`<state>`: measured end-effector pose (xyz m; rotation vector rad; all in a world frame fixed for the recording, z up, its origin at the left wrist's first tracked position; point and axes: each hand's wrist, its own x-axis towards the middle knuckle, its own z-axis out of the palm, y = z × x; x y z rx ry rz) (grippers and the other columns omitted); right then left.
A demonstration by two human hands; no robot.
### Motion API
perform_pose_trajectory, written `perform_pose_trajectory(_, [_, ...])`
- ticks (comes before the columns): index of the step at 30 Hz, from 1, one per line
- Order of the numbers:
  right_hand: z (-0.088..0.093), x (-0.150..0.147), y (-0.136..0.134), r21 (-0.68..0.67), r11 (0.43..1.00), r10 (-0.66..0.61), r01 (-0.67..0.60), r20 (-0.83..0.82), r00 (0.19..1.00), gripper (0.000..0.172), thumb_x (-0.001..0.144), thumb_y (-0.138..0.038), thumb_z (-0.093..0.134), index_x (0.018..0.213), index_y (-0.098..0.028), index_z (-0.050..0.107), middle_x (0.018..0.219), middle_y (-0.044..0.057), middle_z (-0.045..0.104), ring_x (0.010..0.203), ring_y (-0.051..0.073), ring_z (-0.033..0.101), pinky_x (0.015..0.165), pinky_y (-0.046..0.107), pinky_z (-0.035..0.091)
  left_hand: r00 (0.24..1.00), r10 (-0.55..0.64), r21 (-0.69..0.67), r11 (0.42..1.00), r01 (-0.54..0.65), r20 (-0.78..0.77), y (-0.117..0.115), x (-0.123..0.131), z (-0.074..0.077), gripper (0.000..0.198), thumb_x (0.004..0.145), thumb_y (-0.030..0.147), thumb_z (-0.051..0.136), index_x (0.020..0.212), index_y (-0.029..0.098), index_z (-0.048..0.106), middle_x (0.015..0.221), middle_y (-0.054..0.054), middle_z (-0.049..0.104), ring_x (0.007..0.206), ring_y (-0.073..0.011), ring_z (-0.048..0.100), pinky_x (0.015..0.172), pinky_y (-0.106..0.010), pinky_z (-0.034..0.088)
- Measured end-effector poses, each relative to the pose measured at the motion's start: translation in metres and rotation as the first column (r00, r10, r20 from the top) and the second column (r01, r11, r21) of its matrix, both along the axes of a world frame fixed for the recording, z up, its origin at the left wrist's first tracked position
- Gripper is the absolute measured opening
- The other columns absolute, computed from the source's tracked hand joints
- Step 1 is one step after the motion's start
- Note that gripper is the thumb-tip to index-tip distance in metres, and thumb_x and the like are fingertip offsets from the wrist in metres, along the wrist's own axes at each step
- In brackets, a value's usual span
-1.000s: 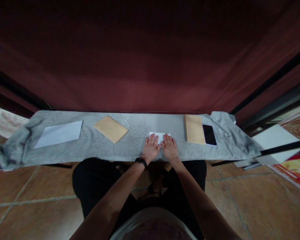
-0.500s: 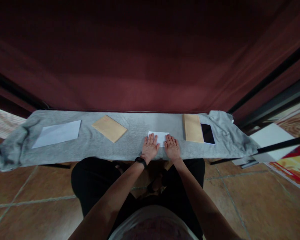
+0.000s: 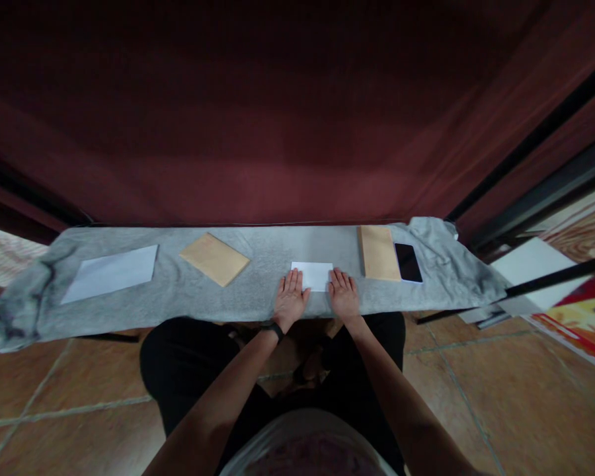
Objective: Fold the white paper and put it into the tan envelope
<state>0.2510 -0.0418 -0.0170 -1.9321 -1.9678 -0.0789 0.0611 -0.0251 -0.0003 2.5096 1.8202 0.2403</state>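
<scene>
A small folded white paper [image 3: 312, 275] lies on the grey cloth [image 3: 258, 297] that covers a long narrow table. My left hand [image 3: 289, 299] rests flat at the paper's left edge, fingers stretched out, a black band on its wrist. My right hand [image 3: 344, 295] lies flat at the paper's right edge, fingers also stretched out. Neither hand holds anything. Most of the paper shows between the two hands.
On the cloth lie a white sheet [image 3: 110, 272] at the far left, a tan envelope [image 3: 214, 258] left of centre, another tan envelope [image 3: 377, 252] and a black phone [image 3: 407, 262] to the right. A dark red curtain [image 3: 287, 132] hangs behind. Tiled floor lies below.
Both hands have slid apart along the white paper, from side by side on its middle to its two ends. More of the paper shows now.
</scene>
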Motion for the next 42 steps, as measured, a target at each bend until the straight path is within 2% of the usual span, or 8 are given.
perform_pose_trajectory(14, [0.001, 0.003, -0.004, 0.039, 0.999, -0.009, 0.011, -0.047, 0.999, 0.047, 0.102, -0.026, 0.034, 0.145, -0.011, 0.049, 0.150, 0.014, 0.049, 0.138, 0.030, 0.044, 0.115, 0.050, 0.029, 1.000, -0.020, 0.036, 0.999, 0.021, -0.022, -0.016, -0.022, 0.007, 0.063, 0.103, 0.046, 0.028, 0.153, 0.008, 0.035, 0.159, -0.013, 0.032, 0.151, -0.0266, 0.023, 0.123, -0.047, 0.020])
perform_pose_trajectory(18, [0.006, -0.006, 0.000, 0.054, 0.998, -0.012, 0.019, -0.126, 0.992, 0.049, 0.102, -0.025, 0.032, 0.146, -0.009, 0.046, 0.152, 0.017, 0.045, 0.141, 0.029, 0.041, 0.115, 0.050, 0.030, 0.992, -0.125, 0.033, 0.992, 0.125, -0.009, -0.023, -0.012, 0.009, 0.057, 0.103, 0.041, 0.029, 0.153, 0.015, 0.036, 0.160, -0.008, 0.031, 0.151, -0.0240, 0.022, 0.123, -0.046, 0.020])
perform_pose_trajectory(21, [0.012, -0.024, 0.003, 0.025, 0.995, 0.098, -0.096, -0.165, 0.981, 0.049, 0.104, -0.028, 0.029, 0.146, -0.010, 0.046, 0.154, 0.014, 0.042, 0.144, 0.025, 0.038, 0.117, 0.046, 0.031, 0.983, -0.182, 0.035, 0.983, 0.182, -0.001, -0.027, 0.000, 0.009, 0.054, 0.103, 0.038, 0.029, 0.152, 0.018, 0.038, 0.159, -0.006, 0.034, 0.150, -0.0240, 0.024, 0.123, -0.049, 0.019])
perform_pose_trajectory(24, [0.015, -0.043, 0.004, -0.031, 0.968, 0.240, -0.248, -0.159, 0.958, 0.050, 0.106, -0.032, 0.026, 0.145, -0.012, 0.048, 0.154, 0.011, 0.043, 0.144, 0.021, 0.038, 0.119, 0.040, 0.030, 0.977, -0.212, 0.023, 0.977, 0.212, -0.009, -0.029, 0.007, 0.008, 0.053, 0.102, 0.032, 0.029, 0.150, 0.011, 0.041, 0.156, -0.011, 0.040, 0.150, -0.0247, 0.026, 0.123, -0.050, 0.019])
perform_pose_trajectory(26, [0.014, -0.050, 0.003, -0.057, 0.956, 0.279, -0.288, -0.130, 0.951, 0.050, 0.106, -0.034, 0.025, 0.145, -0.012, 0.048, 0.153, 0.010, 0.045, 0.144, 0.021, 0.038, 0.120, 0.041, 0.028, 0.973, -0.229, 0.015, 0.973, 0.229, -0.010, -0.029, 0.005, 0.009, 0.053, 0.101, 0.029, 0.030, 0.148, 0.007, 0.042, 0.154, -0.013, 0.042, 0.149, -0.0233, 0.027, 0.124, -0.046, 0.020])
perform_pose_trajectory(30, [0.011, -0.048, -0.003, -0.039, 0.973, 0.223, -0.227, -0.079, 0.972, 0.051, 0.106, -0.037, 0.028, 0.147, -0.011, 0.046, 0.153, 0.012, 0.044, 0.143, 0.024, 0.040, 0.119, 0.044, 0.028, 0.979, -0.204, 0.023, 0.979, 0.204, -0.001, -0.030, -0.009, 0.012, 0.054, 0.102, 0.031, 0.029, 0.149, 0.009, 0.041, 0.157, -0.011, 0.037, 0.149, -0.0212, 0.028, 0.123, -0.042, 0.022])
perform_pose_trajectory(35, [0.008, -0.035, -0.010, 0.033, 0.985, 0.168, -0.167, -0.036, 0.985, 0.052, 0.106, -0.037, 0.033, 0.149, -0.010, 0.042, 0.153, 0.013, 0.043, 0.141, 0.026, 0.042, 0.118, 0.046, 0.029, 0.988, -0.156, 0.022, 0.987, 0.156, -0.002, -0.029, -0.027, 0.015, 0.058, 0.102, 0.038, 0.028, 0.151, 0.008, 0.038, 0.158, -0.013, 0.035, 0.149, -0.0226, 0.028, 0.123, -0.043, 0.024])
perform_pose_trajectory(42, [0.007, -0.029, -0.014, 0.044, 0.990, 0.138, -0.137, 0.001, 0.990, 0.051, 0.105, -0.036, 0.035, 0.149, -0.010, 0.042, 0.153, 0.014, 0.043, 0.141, 0.027, 0.043, 0.118, 0.046, 0.027, 0.990, -0.141, 0.042, 0.989, 0.141, -0.015, -0.029, -0.029, 0.014, 0.061, 0.102, 0.044, 0.029, 0.152, 0.008, 0.036, 0.157, -0.014, 0.036, 0.149, -0.0240, 0.026, 0.124, -0.044, 0.020])
